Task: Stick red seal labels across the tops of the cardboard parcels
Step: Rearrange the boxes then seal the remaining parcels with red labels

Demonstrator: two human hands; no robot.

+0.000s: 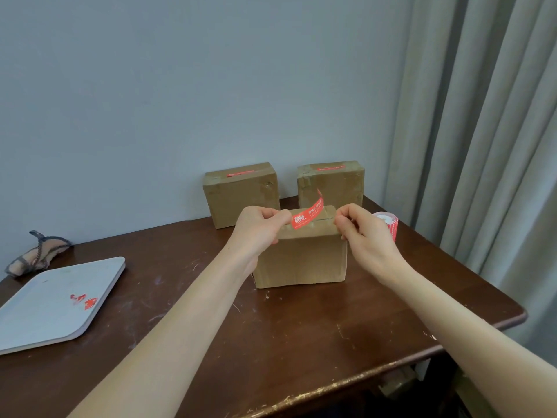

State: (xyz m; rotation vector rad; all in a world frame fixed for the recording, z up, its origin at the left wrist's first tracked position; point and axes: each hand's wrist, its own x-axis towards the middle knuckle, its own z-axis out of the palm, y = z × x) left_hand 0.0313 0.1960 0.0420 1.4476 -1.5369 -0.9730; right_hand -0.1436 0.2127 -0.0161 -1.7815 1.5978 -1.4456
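Over the near parcel [301,260], the left hand [259,227] pinches the red label [307,218]; the right hand [364,233] curls, its grip unclear. The label's unheld, upcurled end may stick down crooked.

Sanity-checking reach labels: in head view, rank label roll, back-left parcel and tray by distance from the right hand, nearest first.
1. Label roll, just behind the right hand.
2. Back-left parcel, farther back and to the left.
3. Tray, far left, near side.
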